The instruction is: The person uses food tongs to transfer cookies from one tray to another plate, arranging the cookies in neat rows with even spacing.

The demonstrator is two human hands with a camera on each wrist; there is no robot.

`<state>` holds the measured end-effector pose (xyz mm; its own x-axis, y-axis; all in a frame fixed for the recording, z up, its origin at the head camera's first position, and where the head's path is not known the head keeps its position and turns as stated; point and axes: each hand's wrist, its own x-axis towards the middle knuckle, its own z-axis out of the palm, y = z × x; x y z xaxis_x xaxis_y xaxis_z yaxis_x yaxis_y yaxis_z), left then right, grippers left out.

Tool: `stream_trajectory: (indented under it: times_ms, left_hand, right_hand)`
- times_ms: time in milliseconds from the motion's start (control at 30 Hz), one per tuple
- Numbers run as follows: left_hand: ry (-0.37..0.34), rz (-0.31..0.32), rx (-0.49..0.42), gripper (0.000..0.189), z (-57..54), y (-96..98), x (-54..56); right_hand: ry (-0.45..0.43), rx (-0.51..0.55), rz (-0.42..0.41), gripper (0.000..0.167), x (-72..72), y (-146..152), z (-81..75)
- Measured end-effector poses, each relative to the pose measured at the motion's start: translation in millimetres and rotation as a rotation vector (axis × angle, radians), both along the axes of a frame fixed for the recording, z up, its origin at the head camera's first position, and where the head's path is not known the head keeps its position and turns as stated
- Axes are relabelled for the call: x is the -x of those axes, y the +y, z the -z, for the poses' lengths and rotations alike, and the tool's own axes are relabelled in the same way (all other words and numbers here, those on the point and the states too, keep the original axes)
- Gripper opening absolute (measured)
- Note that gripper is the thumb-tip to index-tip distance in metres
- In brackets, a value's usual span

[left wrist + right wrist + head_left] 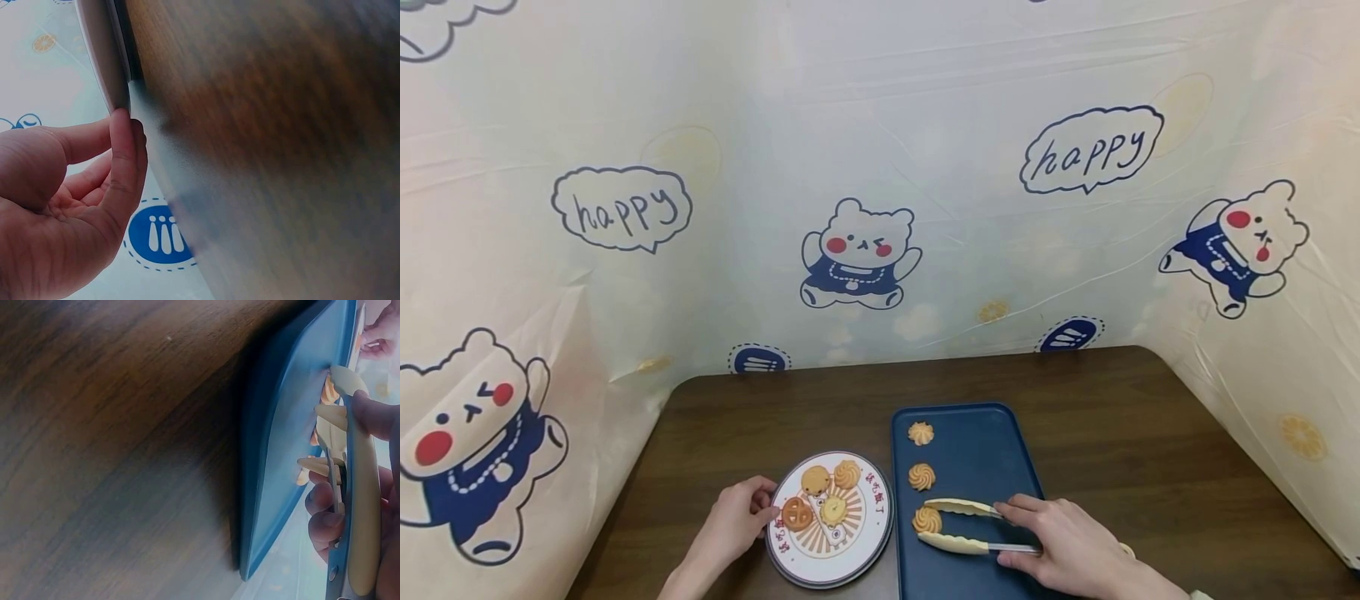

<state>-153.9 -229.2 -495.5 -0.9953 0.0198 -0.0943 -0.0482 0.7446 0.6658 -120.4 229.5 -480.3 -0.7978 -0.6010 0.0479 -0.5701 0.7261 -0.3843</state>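
Note:
My left hand [737, 521] pinches the left rim of a white printed plate [867, 543], fingertips at its edge in the left wrist view. On the plate lie a pretzel-shaped cookie [797, 514], a round cookie [816, 480], a swirl cookie [847, 474] and a pale round cookie [832, 511]. In my right hand [1067, 546] are cream-tipped tongs [957, 544], their arms spread to either side of the nearest swirl cookie [927, 520] on the blue tray [985, 454]. Two more cookies, a middle one [922, 477] and a far one [921, 433], line the tray's left side.
The plate stands close beside the tray's left edge, with a dark rim showing beneath it. Both are on a dark wooden table [1097, 433]. A pale cloth [970, 208] printed with bears hangs behind the table and at both sides.

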Motion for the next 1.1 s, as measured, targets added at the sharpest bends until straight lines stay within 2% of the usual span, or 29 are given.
stream_trajectory:
  times_ms: [533,1100]
  left_hand:
    - [-0.001,0.004,-0.002,0.023,-1.8,0.2,-0.3]
    - [-0.014,0.005,0.015,0.024,-2.1,0.0,-0.2]
  right_hand:
    - [-0.030,-0.015,0.008,0.061,0.9,-0.2,-4.8]
    - [0.021,0.059,-0.029,0.054,8.1,-1.7,-15.6]
